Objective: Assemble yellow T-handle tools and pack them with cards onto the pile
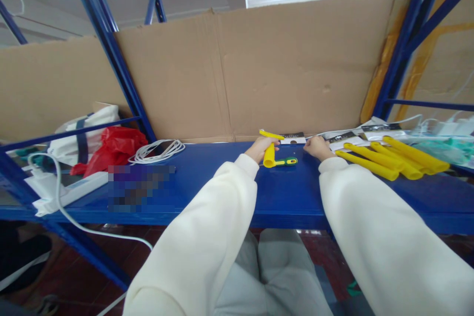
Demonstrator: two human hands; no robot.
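My left hand (260, 148) is closed around a yellow plastic tube (269, 156), its open end toward me. A thin yellow piece (272, 135) sticks out above the same hand; whether it is part of the tube I cannot tell. Just right of the tube lies a green-and-yellow handle (291, 161), like a screwdriver's. My right hand (317, 147) has its fingers curled near the shelf's back, and anything inside them is hidden. Between and behind the hands is a white card with a black label (294, 138). Several yellow tubes (400, 160) lie side by side right of my right hand.
The blue metal shelf (211, 182) has a cardboard sheet (289, 69) along its back. At left are a coiled white cable (157, 152), a red plastic bag (116, 145) and a white power strip (79, 187). More black-labelled packets (346, 139) and green plastic wrap (450, 149) sit at right.
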